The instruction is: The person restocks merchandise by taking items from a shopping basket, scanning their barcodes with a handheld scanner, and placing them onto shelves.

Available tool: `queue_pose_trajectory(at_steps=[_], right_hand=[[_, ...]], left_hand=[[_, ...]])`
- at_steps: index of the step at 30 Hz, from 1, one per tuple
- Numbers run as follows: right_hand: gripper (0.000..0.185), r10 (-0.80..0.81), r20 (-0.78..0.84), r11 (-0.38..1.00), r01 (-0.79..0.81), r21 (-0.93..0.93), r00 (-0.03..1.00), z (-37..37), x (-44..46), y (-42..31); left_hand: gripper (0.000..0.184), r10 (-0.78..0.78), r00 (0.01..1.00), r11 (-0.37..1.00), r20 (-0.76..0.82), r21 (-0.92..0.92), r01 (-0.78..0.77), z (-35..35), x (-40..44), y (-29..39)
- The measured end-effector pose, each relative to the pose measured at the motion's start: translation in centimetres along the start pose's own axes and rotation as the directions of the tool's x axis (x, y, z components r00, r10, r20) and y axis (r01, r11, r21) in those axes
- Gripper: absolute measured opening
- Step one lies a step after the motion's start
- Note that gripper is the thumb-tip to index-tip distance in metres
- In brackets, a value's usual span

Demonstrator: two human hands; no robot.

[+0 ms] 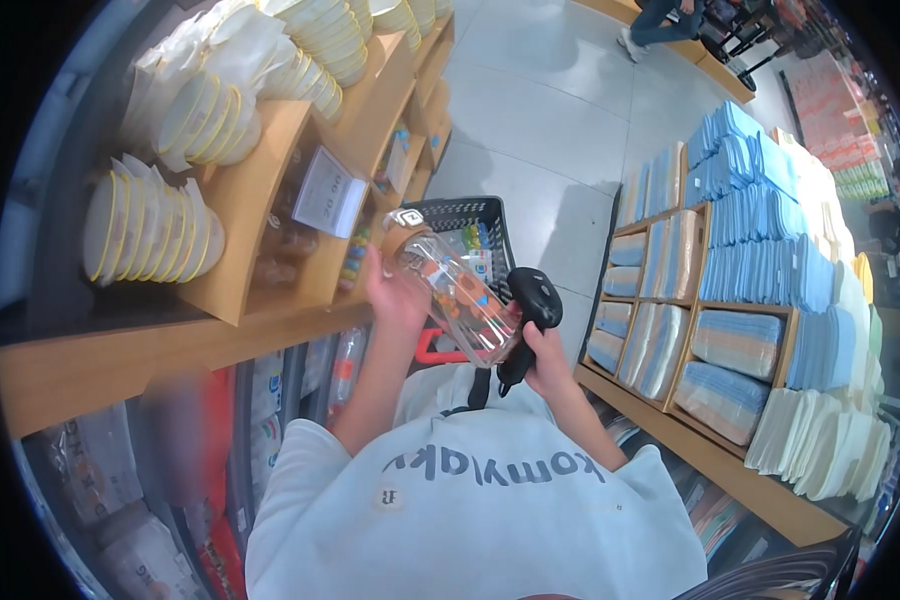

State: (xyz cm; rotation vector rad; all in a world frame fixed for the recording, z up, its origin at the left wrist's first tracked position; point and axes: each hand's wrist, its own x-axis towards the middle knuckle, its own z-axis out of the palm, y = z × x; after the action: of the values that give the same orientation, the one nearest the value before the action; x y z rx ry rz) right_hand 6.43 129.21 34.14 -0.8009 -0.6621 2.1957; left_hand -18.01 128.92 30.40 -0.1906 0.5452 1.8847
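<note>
Holding clear, smooth cylindrical bottle (460, 297) with tan lid (406, 236) and orange-blue print, tilted, in left hand (401, 293), with thumb raised and fingers mostly hidden behind. Gripping black round-headed handheld device (536, 297) in right hand (548, 367), beside bottle's base, with thumb against handle. Looking past bottle to black lattice basket (497, 225) and white shelf card (328, 192), apparently printed 20.90.

Left fingers (375, 266) at clear bottle (455, 292), right fingers (534, 338) gripping black device (536, 298)
</note>
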Motion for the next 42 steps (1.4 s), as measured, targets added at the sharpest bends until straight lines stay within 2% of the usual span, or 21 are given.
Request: queue_pose_trajectory(at_steps=[1,2,4,5,6,8,9,11,12,13,14,16,18,19,23,25,29,32,35,38,42], right_hand=[[0.047,-0.004,-0.069,1.0,0.002,-0.022,0.998,0.0,-0.1,0.5],[0.047,-0.003,-0.07,1.0,0.001,-0.019,0.998,0.1,-0.3,0.7],[0.043,0.031,-0.09,0.984,-0.046,-0.171,0.995,0.6,-0.5,0.7],[0.043,0.047,-0.097,0.988,-0.061,-0.143,0.994,1.2,-0.7,0.5],[0.043,0.042,-0.092,0.988,-0.055,-0.144,0.995,1.5,-0.8,0.4],[0.041,0.022,-0.105,0.987,-0.038,-0.157,0.994,1.7,-0.9,0.4],[0.041,0.021,-0.106,0.987,-0.038,-0.156,0.994,1.2,-0.8,0.4],[0.036,0.036,-0.147,0.934,-0.085,-0.347,0.989,-0.3,-0.5,0.5],[0.036,0.041,-0.151,0.934,-0.091,-0.346,0.988,-0.1,-0.6,0.1],[0.033,-0.031,-0.136,0.905,-0.03,-0.424,0.99,0.5,-0.6,-0.5],[0.029,-0.101,-0.113,0.866,0.031,-0.499,0.988,1.2,-0.8,-1.1],[0.028,-0.124,-0.108,0.862,0.053,-0.504,0.986,1.7,-1.3,-1.5],[0.03,-0.253,0.091,0.594,0.229,-0.771,0.963,0.6,-1.7,-1.1],[0.042,-0.247,0.2,0.477,0.299,-0.827,0.948,-0.1,-1.7,-1.1],[0.051,-0.233,0.199,0.435,0.285,-0.854,0.952,2.3,-3.3,-2.4],[0.054,-0.124,0.292,0.367,0.317,-0.875,0.948,2.5,-3.9,-2.4],[0.051,-0.135,0.412,0.281,0.434,-0.856,0.901,3.3,-3.5,-2.0],[0.047,-0.195,0.444,0.29,0.484,-0.826,0.875,3.6,-3.0,-1.6],[0.047,-0.248,0.489,0.267,0.545,-0.795,0.836,4.0,-2.6,-2.2],[0.05,-0.281,0.411,0.34,0.491,-0.802,0.867,4.4,-2.6,-2.4],[0.051,-0.296,0.44,0.32,0.522,-0.79,0.848,4.3,-2.1,-2.6]], left_hand=[[0.071,-0.045,0.999,0.999,0.025,0.019,0.044,1.3,-0.8,-0.3],[0.071,-0.046,0.999,0.999,0.023,0.021,0.046,1.7,-1.4,-0.7],[0.063,-0.07,0.992,0.986,0.101,0.155,0.054,2.1,-2.3,-1.5],[0.065,0.012,1.0,0.971,-0.027,0.239,-0.006,1.7,-2.2,-2.4],[0.065,0.014,1.0,0.971,-0.02,0.239,-0.009,1.4,-2.5,-2.9],[0.058,-0.235,0.959,0.95,0.159,0.245,0.192,0.4,-3.2,-3.7],[0.048,-0.175,0.983,0.955,0.059,0.255,0.155,0.8,-3.0,-4.7],[0.045,-0.212,0.977,0.93,0.014,0.31,0.197,1.3,-3.0,-4.9],[0.042,-0.24,0.97,0.903,-0.029,0.36,0.234,2.1,-3.1,-4.8],[0.04,-0.315,0.94,0.871,-0.13,0.354,0.341,2.4,-2.9,-4.1],[0.04,-0.314,0.94,0.872,-0.135,0.351,0.342,2.1,-2.4,-3.6],[0.037,-0.346,0.905,0.883,-0.246,0.24,0.403,1.1,-1.2,-2.8],[0.035,-0.371,0.894,0.884,-0.251,0.201,0.423,0.3,-0.7,-2.0],[0.036,-0.353,0.901,0.894,-0.253,0.193,0.405,0.1,-0.7,-1.8],[0.036,-0.275,0.931,0.931,-0.242,0.177,0.321,-0.6,-0.3,-1.2],[0.043,-0.234,0.951,0.951,-0.203,0.155,0.267,-1.1,0.1,-0.9],[0.05,-0.217,0.94,0.958,-0.262,0.131,0.257,-2.7,0.8,-1.1],[0.051,-0.186,0.95,0.952,-0.25,0.194,0.237,-2.6,0.4,-1.0],[0.052,-0.209,0.942,0.954,-0.264,0.158,0.256,-2.3,0.2,-0.7],[0.054,-0.197,0.938,0.959,-0.286,0.143,0.245,-2.7,0.1,-0.5],[0.057,-0.184,0.948,0.961,-0.259,0.157,0.229,-2.2,-0.2,0.1]])
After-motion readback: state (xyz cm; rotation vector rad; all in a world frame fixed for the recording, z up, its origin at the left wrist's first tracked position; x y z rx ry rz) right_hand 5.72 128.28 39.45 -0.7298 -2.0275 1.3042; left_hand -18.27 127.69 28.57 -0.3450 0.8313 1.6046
